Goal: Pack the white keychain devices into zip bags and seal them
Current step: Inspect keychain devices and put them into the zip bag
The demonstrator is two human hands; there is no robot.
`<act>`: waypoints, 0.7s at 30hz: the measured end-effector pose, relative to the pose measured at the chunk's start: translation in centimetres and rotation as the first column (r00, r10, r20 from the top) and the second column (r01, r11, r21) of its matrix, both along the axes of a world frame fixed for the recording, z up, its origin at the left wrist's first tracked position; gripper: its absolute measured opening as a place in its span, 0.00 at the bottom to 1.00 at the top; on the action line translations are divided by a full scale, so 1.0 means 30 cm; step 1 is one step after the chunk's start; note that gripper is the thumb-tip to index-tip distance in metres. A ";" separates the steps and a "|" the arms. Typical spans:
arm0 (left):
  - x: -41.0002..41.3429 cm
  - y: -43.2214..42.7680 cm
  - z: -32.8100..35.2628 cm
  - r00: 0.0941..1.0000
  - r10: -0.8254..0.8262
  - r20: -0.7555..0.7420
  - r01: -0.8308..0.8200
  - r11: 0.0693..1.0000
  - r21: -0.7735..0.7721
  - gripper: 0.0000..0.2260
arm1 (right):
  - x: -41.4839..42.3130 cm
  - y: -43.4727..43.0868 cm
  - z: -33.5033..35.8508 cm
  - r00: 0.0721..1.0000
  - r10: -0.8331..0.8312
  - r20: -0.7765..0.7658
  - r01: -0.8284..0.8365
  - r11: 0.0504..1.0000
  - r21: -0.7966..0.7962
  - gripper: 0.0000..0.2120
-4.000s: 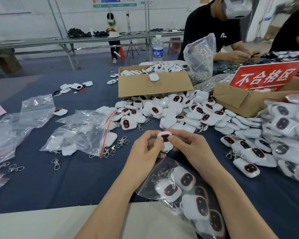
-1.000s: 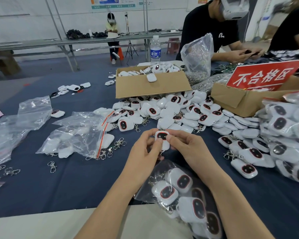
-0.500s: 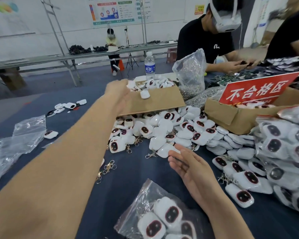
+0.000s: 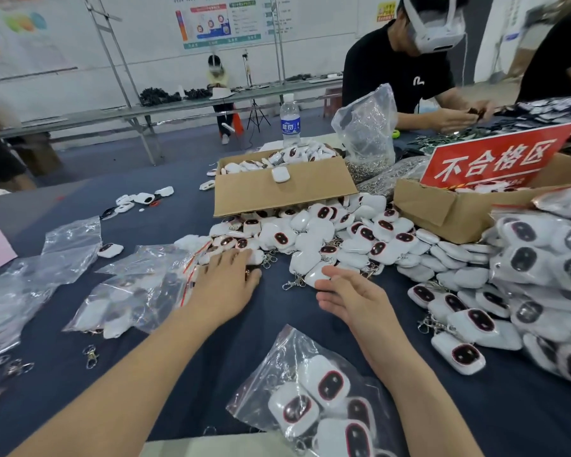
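At centre frame, on the blue bench (image 4: 261, 311), sits the loose pile of white keychain devices (image 4: 327, 239), spilling from under a cardboard box (image 4: 277, 192) toward both hands; step in hand looks like picking the next device for bagging. Part-filled zip bag (image 4: 310, 390) lies at lower centre between the forearms, mouth toward upper left, not sealed as far as can be told. Doing it well, as a judgement: lift one device off the near edge, not from the middle of the heap, because the metal clips tangle and can drag neighbours along; free the clip first, then slide the device in past the zip strip so nothing sits in the seal line. Left hand (image 4: 225, 288), left of centre, palm down, fingers near straight and laid flat on devices at the pile's left edge, touching but not clamped round any. Right hand (image 4: 353, 298), right of centre, relaxed and wide, palm turned inward, holding nothing; fingertips just beside a face-down device at the pile's near edge, contact not clear. Filled bags (image 4: 541, 258) stacked at right edge, other bags (image 4: 136, 291) at left
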State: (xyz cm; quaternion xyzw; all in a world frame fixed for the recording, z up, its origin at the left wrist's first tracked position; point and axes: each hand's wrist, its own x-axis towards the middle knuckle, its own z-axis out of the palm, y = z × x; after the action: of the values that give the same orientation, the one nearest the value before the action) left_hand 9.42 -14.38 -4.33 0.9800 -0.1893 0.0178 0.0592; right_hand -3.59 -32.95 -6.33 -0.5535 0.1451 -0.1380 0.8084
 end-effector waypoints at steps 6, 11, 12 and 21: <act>-0.034 0.064 -0.032 1.000 0.004 0.029 0.002 0.979 -0.205 0.17 | 0.006 0.015 -0.013 1.000 0.012 -0.012 -0.014 0.976 -0.219 0.11; -0.137 0.110 0.000 0.989 -0.036 0.143 0.082 0.938 -0.336 0.10 | 0.004 0.020 -0.010 1.000 0.020 -0.006 -0.021 0.957 -0.288 0.12; -0.163 0.112 0.010 0.987 -0.051 0.152 0.109 0.909 -0.402 0.12 | 0.002 0.021 -0.008 1.000 0.024 -0.001 -0.023 0.956 -0.291 0.12; -0.314 0.010 0.016 0.940 -0.337 -0.054 0.173 0.607 -0.776 0.16 | -0.013 0.053 0.002 0.980 0.189 0.064 -0.132 0.853 -0.505 0.09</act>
State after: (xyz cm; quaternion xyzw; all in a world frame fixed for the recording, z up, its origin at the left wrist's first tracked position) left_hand 0.00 -14.08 -3.86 0.8229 -0.2959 -0.0089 0.4850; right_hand -3.97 -31.36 -6.29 -0.7449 0.0127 -0.1334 0.6535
